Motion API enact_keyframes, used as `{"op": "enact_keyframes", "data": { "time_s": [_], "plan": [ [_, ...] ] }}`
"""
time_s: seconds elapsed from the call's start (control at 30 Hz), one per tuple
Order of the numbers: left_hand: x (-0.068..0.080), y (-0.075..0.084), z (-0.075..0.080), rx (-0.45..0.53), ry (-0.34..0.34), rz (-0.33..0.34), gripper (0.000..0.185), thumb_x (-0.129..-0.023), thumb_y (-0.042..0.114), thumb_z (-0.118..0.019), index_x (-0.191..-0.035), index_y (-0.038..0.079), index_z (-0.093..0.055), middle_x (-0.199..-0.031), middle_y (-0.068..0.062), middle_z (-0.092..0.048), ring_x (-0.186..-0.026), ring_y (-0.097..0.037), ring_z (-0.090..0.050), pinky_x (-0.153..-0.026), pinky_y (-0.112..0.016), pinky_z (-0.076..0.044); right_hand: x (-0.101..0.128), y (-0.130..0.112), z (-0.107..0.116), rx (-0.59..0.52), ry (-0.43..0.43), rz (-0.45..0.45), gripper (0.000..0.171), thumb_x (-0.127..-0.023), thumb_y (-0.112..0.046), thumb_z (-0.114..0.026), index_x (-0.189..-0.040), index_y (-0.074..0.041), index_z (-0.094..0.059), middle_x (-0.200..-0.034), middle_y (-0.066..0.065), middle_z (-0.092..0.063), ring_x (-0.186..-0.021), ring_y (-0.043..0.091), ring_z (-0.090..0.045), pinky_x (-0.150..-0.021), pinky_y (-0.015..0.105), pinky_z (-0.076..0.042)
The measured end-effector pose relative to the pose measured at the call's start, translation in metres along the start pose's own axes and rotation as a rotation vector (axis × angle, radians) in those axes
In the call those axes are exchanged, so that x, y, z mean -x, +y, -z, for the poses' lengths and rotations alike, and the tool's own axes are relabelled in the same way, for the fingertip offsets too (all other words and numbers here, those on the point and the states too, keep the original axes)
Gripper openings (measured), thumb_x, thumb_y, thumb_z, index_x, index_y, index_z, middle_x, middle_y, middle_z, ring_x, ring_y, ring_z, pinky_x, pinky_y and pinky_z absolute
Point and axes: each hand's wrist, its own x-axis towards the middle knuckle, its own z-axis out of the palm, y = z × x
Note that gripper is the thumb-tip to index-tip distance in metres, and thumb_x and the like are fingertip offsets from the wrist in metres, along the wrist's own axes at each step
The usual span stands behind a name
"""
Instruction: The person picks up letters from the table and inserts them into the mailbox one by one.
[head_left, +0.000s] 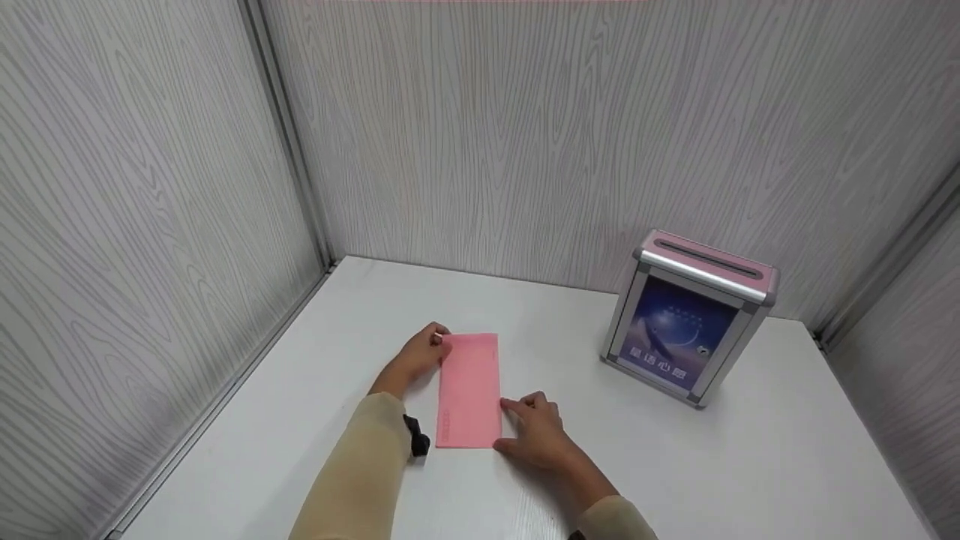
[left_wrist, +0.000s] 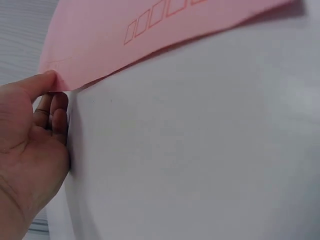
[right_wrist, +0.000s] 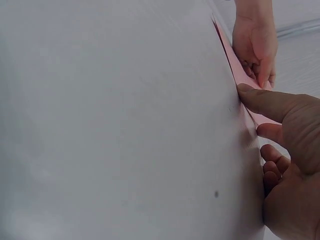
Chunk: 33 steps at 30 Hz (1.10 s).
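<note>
A pink envelope lies lengthwise on the white table, with a row of small printed boxes along one edge. At its far left corner my left hand pinches the paper, thumb on top and the other fingers curled below. In the left wrist view that near edge stands slightly off the table. My right hand is at the envelope's right side. Its thumb touches the near right corner and its index finger touches the right edge further up, the two spread apart. The remaining right fingers bend loosely near the tabletop.
A metal-framed box with a pink slotted top and a dark blue front panel with a lock stands at the back right. Wood-grain walls enclose the table at the back and both sides.
</note>
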Motion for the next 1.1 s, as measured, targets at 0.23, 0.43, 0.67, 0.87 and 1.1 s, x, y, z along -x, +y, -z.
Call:
{"op": "enact_keyframes", "data": {
  "time_s": [0.23, 0.43, 0.67, 0.87, 1.1],
  "plan": [
    [0.01, 0.0, -0.004, 0.144, 0.03, -0.012, 0.021, -0.113, 0.015, -0.057, -0.132, 0.01, -0.06, -0.116, -0.011, -0.066, -0.086, -0.018, -0.059, -0.077, -0.028, -0.049, 0.003, 0.002, -0.001, -0.053, -0.012, -0.003, 0.072, -0.091, -0.029, -0.088, -0.156, -0.014, -0.059, -0.144, 0.015, -0.051, -0.133, 0.031, -0.047, -0.111, 0.056, -0.052],
    [0.018, 0.013, -0.007, 0.27, 0.069, -0.022, 0.022, -0.112, 0.019, -0.06, -0.133, 0.015, -0.055, -0.12, -0.011, -0.07, -0.093, -0.019, -0.066, -0.08, -0.029, -0.055, 0.003, 0.004, 0.001, -0.086, -0.007, 0.008, 0.069, -0.091, -0.021, -0.088, -0.153, -0.008, -0.06, -0.142, 0.015, -0.053, -0.134, 0.033, -0.049, -0.113, 0.058, -0.051],
    [0.028, 0.045, -0.006, 0.316, 0.13, -0.096, 0.024, -0.111, 0.026, -0.064, -0.131, 0.019, -0.052, -0.126, -0.015, -0.073, -0.103, -0.023, -0.074, -0.091, -0.036, -0.062, 0.002, 0.005, 0.007, -0.125, -0.008, 0.02, 0.034, -0.091, -0.015, -0.085, -0.12, -0.008, -0.068, -0.135, 0.015, -0.054, -0.132, 0.035, -0.048, -0.115, 0.059, -0.048],
    [0.043, 0.073, -0.002, 0.275, 0.115, -0.151, 0.025, -0.111, 0.022, -0.062, -0.134, 0.019, -0.053, -0.124, -0.012, -0.075, -0.102, -0.02, -0.073, -0.096, -0.038, -0.06, 0.003, 0.01, 0.009, -0.177, -0.017, 0.039, 0.02, -0.093, -0.012, -0.082, -0.093, -0.01, -0.062, -0.128, 0.009, -0.051, -0.13, 0.033, -0.043, -0.113, 0.06, -0.044],
    [0.06, 0.097, 0.001, 0.212, 0.074, -0.254, 0.024, -0.112, 0.022, -0.062, -0.133, 0.017, -0.053, -0.128, -0.011, -0.075, -0.108, -0.019, -0.074, -0.095, -0.041, -0.062, 0.004, 0.015, 0.012, -0.311, -0.031, 0.009, 0.014, -0.098, -0.008, -0.076, -0.096, -0.008, -0.062, -0.107, 0.005, -0.059, -0.103, 0.022, -0.054, -0.088, 0.037, -0.052]
  ]
}}
